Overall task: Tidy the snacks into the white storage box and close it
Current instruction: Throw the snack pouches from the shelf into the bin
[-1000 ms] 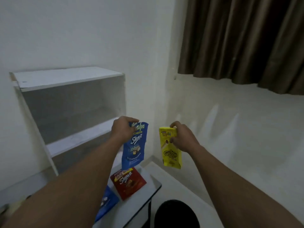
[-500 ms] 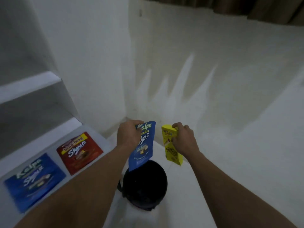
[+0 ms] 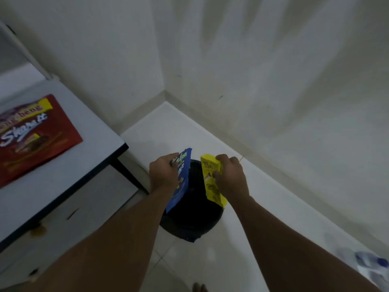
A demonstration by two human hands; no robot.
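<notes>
red packet: cut off by the left edge
bin: mostly hidden behind both packets (inside too dark to tell)
bottle: blurred, bottom right corner

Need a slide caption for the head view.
Left hand holds blue packet, right hand yellow packet, above black bin.

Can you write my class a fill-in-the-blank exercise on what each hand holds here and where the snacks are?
1. The left hand holds a ____ snack pouch.
2. The right hand holds a ____ snack box.
3. Both hands are above a ____ round bin on the floor.
4. The red snack pouch lies flat on the ____.

Missing words: blue; yellow; black; table
</notes>
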